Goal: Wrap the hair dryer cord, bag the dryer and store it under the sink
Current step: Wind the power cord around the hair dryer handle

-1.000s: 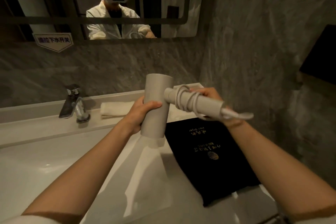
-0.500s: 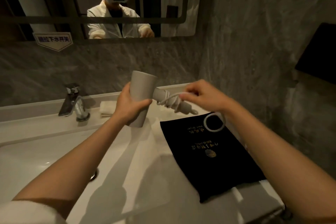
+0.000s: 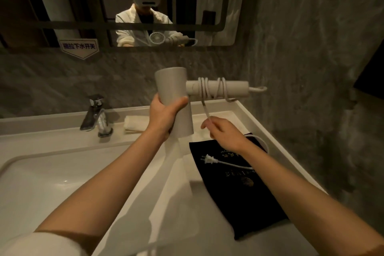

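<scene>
My left hand (image 3: 165, 116) grips the barrel of a pale grey hair dryer (image 3: 172, 89), held upright above the counter with its handle (image 3: 234, 87) pointing right. Several turns of white cord (image 3: 209, 89) wrap the handle. My right hand (image 3: 225, 134) is below the handle, pinching the cord that hangs down from the wraps. The loose end loops right and its plug (image 3: 208, 159) lies on a flat black bag (image 3: 245, 189) with gold print on the white counter.
A white basin (image 3: 41, 183) sits at left with a chrome faucet (image 3: 95, 116) behind it. A folded cream towel (image 3: 135, 123) lies by the back ledge. A grey stone wall (image 3: 311, 68) closes the right side. A mirror (image 3: 124, 6) hangs above.
My right hand has dropped from the handle to below it, drawing the cord down. The dryer has been raised and its handle now points level to the right. The plug now rests on the bag.
</scene>
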